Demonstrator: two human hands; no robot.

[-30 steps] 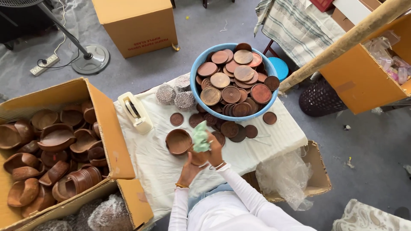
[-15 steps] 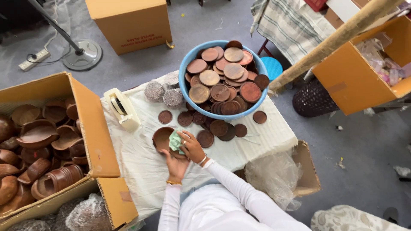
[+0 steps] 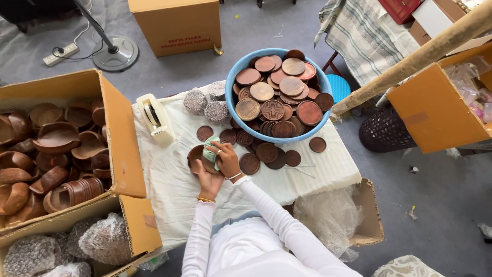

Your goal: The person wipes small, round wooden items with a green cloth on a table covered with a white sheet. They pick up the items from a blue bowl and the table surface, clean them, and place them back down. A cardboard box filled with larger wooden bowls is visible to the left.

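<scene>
Left hand (image 3: 209, 180) clamps the round brown wooden dish (image 3: 197, 156) steady at six o'clock of the desk (image 3: 174, 179); right hand (image 3: 225, 160) presses a wadded pale-green cloth (image 3: 210, 152) into it.

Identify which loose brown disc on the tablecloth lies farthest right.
The small disc by the blue basin's lower right rim; it lies alone, the others cluster near the hands.

Small table (image 3: 179, 179), white ribbed cloth cover. On it: blue basin (image 3: 231, 105) heaped with round brown wooden discs, far right; loose discs (image 3: 266, 152) scattered just in front of basin; cream tape dispenser (image 3: 156, 119) at left edge; three bubble-wrapped bundles (image 3: 195, 101) at back, beside basin. Grey floor (image 3: 435, 195) underneath.
</scene>
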